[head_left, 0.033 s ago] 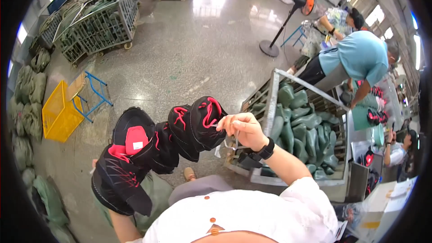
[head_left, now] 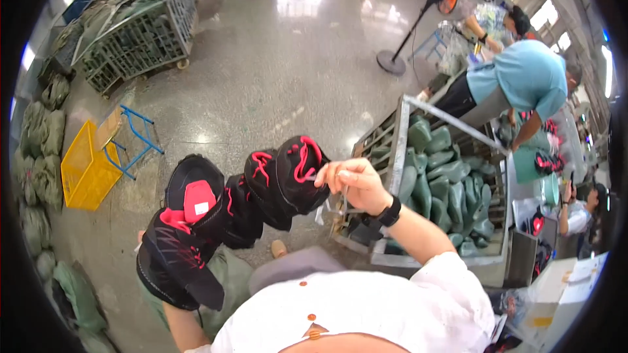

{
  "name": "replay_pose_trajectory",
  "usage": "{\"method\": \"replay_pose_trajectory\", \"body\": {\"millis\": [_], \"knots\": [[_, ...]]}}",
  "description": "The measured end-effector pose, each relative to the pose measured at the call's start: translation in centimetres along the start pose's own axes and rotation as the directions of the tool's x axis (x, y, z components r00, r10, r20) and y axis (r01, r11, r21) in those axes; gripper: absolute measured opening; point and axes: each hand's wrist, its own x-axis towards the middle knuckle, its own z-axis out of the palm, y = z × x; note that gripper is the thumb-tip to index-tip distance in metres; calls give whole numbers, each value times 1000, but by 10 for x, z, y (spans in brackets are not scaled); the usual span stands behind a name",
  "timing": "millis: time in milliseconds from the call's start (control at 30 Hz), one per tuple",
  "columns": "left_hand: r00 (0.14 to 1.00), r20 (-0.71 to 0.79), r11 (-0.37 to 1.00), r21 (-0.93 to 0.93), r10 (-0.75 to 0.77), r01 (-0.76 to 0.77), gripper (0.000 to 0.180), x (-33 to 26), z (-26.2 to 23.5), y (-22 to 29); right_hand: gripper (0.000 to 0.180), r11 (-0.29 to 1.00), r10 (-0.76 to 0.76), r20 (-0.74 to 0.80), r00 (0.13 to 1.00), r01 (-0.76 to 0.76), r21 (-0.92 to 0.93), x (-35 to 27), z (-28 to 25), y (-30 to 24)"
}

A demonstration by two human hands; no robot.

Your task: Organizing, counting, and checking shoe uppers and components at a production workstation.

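Right hand [head_left: 356, 183] pinches the shoe uppers [head_left: 242, 199] strung lower-left to upper-right; left hand hidden beneath them.

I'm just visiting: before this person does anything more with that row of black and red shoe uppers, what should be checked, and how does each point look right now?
1. Right hand has a firm pinch at the near end of the black and red shoe uppers: ok, fingers are closed there.
2. Left hand supports the far end: cannot tell, it is hidden under the uppers.
3. Uppers clear of the floor: ok, they hang in the air.
4. Metal cart of green shoe lasts within reach: ok, it stands right beside the right hand.
5. Co-worker in the blue shirt out of the way: ok, bent over the cart's far side.
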Motion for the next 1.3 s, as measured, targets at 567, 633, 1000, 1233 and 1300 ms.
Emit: {"method": "replay_pose_trajectory", "body": {"millis": [567,633,1000,1233,1300], "knots": [[969,213,878,430,128,-210,4,524,120,-20,30,833,-223,72,972,228,-504,353,-226,3],[976,205,946,293,78,-137,4,572,158,0,31,850,-219,95,971,238,-470,408,-265,-8],[890,419,981,143,-181,132,9,905,441,-15,32,911,-202,-282,938,74,-406,637,-499,-50],[648,743,776,506,-169,-377,10,1120,678,-65,28,813,-393,-443,806,79,-577,710,-651,-116],[566,787,663,562,-245,-495,9,1156,760,-76,28,811,-411,-530,742,31,-584,729,-708,-125]]}}
